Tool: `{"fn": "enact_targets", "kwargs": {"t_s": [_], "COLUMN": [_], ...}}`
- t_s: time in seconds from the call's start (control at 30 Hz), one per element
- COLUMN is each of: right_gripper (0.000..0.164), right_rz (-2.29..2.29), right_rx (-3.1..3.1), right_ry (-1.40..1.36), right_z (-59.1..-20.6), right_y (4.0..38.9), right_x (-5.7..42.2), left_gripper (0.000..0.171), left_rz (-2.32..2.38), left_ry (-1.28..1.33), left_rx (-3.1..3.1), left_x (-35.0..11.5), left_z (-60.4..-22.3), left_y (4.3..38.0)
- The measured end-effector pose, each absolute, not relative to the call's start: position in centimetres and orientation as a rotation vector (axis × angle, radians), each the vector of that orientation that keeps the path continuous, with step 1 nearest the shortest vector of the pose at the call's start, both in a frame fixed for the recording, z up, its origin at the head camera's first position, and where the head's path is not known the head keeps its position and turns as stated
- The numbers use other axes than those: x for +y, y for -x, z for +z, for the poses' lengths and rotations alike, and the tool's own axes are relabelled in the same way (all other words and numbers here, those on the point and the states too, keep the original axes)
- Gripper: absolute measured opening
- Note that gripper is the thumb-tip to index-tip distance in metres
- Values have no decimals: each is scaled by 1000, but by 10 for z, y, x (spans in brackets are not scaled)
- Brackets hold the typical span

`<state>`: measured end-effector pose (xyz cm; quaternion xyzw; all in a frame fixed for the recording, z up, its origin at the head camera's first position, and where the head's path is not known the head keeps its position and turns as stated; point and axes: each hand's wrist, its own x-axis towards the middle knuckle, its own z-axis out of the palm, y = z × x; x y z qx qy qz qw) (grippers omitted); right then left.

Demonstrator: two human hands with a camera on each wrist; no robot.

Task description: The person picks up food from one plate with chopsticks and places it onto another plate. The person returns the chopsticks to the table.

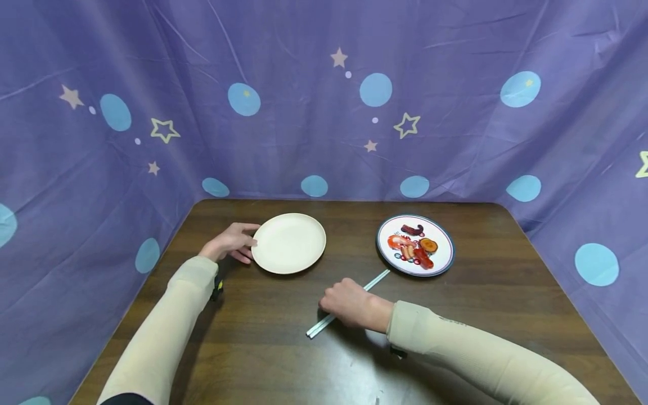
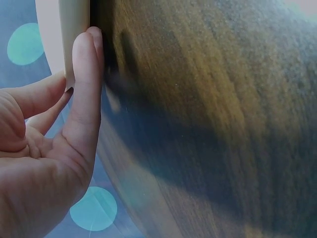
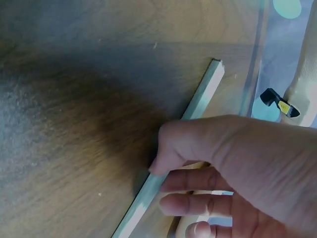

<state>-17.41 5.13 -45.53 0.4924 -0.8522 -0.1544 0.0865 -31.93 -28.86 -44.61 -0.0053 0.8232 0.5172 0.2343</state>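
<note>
At the left of the table, my left hand (image 1: 234, 243) grips the rim of a plain cream plate (image 1: 291, 243). In the left wrist view, the thumb lies on one side of the plate edge (image 2: 75, 29) and the fingers reach round the other. My right hand (image 1: 349, 302), near the middle of the table, pinches a pair of pale chopsticks (image 1: 377, 279) between thumb and fingers. They slant from near left to far right, low over the wood. The right wrist view shows the thumb against the chopsticks (image 3: 203, 96), with the other fingers bent behind them.
A white plate with a blue rim (image 1: 443, 251) stands at the back right, bearing several food shapes, among them a shrimp and a tentacle. The brown wooden table (image 1: 253, 349) is bordered by a purple curtain (image 1: 304, 146) with stars and blue dots.
</note>
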Motion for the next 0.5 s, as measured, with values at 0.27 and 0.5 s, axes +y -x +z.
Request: {"fn": "enact_targets", "kwargs": {"t_s": [0.27,0.5], "right_gripper": [24,25], "right_rz": [-345,-265], "right_rx": [-2683,-2726], "right_ry": [-1540,-1579], "right_z": [-458,-459], "right_y": [178,179], "right_x": [53,54], "left_gripper": [69,69], "left_rz": [1421,1420], "left_ry": [27,21], "left_rx": [2261,2259], "left_x": [-288,-288], "left_z": [-447,-447], "left_y": [319,319]}}
